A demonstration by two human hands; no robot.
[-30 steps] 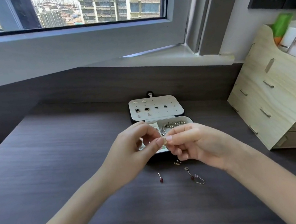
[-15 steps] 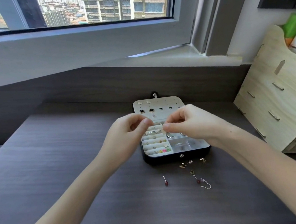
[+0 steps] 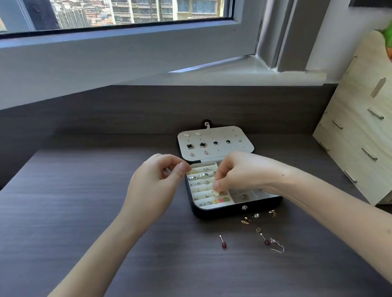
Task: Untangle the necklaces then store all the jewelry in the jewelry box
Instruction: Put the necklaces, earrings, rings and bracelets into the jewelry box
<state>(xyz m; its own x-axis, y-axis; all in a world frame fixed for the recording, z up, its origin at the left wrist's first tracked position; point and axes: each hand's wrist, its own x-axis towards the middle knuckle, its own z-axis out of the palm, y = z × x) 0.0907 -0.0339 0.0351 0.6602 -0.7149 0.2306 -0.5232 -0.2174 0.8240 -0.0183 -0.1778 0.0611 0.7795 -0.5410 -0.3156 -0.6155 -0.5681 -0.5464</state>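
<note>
Jewelry box (image 3: 237, 209) sits open on the dark desk (image 3: 98, 214), its lid (image 3: 229, 140) laid flat behind it and studded with earrings. The right hand (image 3: 242, 174) hovers over the ring rolls (image 3: 201, 182), thumb and forefinger curled down and pinching a small gold piece (image 3: 215, 192), probably a stud, just above the lower rows. The left hand (image 3: 154, 182) hangs at the box's rear left corner with its fingers curled and thumb and forefinger tips pressed together. Nothing shows between them, though anything that tiny would be lost in this view.

The main risk is the pinch itself. The gold piece is held only by the fingertips, so a slip would drop it among the crowded rolls, or bounce it onto the dark grain where it is hard to find. Pushing it into a slot could also knock a neighbouring ring or stud loose, since the rows are closely packed. The right wrist lies over the small compartments (image 3: 245, 195) and hides them.

Several loose earrings (image 3: 246, 220) lie just in front of the box, including two red bead drops (image 3: 223, 244) and a hook earring (image 3: 278, 248). A forearm sweeping back could scatter them. A wooden organizer (image 3: 373, 147) stands well to the right and blocks nothing.
</note>
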